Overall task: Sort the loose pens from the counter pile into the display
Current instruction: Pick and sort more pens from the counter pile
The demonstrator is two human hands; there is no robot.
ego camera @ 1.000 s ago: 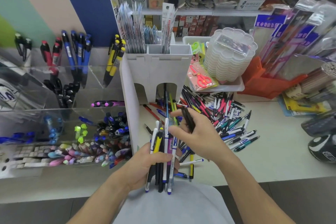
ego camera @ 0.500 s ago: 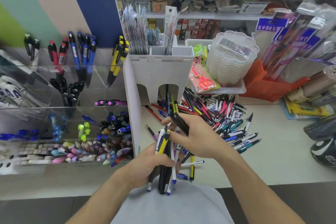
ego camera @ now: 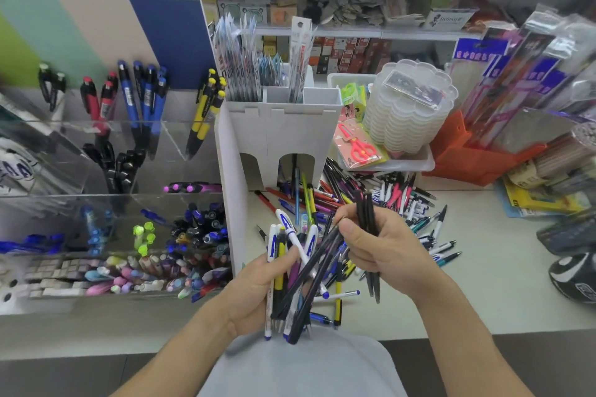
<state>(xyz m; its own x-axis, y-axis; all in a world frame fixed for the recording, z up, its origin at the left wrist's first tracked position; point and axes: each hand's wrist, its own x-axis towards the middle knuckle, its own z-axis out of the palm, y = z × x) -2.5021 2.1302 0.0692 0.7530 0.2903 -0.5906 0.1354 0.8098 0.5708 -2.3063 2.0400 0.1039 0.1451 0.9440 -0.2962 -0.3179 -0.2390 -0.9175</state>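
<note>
A white castle-shaped holder point(ego camera: 283, 135) stood behind the pen pile point(ego camera: 380, 196) on the desk point(ego camera: 503, 284). The left hand point(ego camera: 258, 287) clutched a mixed bundle point(ego camera: 290, 274); the right hand point(ego camera: 387, 255) gripped black pens point(ego camera: 366, 213).

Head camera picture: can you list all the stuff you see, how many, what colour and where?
loose pen pile: many, mixed colours, on the counter behind the hands
counter: one, pale, underneath
acrylic display: one, clear, left, with pens sorted by colour
white castle holder: one, centre back, holding packaged items
red scissors: one pack, in the white tray
clear tubs: one stack, right of the holder
orange bin: one, right
mixed pens: a bunch, white, yellow, purple, black, in the left grip
black pens: a few, in the right grip
left hand: one, low centre
right hand: one, centre right
</note>
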